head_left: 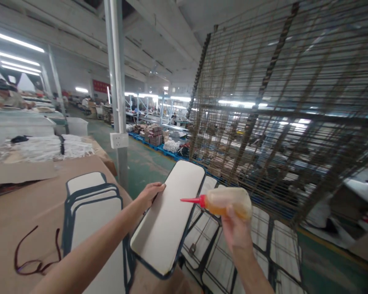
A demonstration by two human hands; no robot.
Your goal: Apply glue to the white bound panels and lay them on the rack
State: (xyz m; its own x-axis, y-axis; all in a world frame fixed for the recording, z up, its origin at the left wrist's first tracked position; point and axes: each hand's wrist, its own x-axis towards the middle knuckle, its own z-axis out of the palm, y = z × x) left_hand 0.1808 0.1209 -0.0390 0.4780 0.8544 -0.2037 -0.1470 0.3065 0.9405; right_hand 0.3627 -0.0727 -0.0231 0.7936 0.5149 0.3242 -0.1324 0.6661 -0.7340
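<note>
My left hand [152,193] grips the left edge of a white panel [170,216] with rounded corners and a dark border, held tilted in front of me. In my right hand [237,228] is a squeeze bottle [228,201] with a red nozzle and amber liquid inside. The bottle lies nearly sideways, its red tip pointing left over the panel; whether it touches the surface I cannot tell. Left of the panel, a stack of similar dark-edged panels [96,220] rests on the brown-covered table, partly hidden by my left forearm.
A pair of glasses [37,263] lies on the table [49,200], near a pile of white strips [55,146]. More panels lie on a wire rack [285,245] at right, below tall raised wire racks [279,90]. A metal post [118,102] with a socket stands ahead.
</note>
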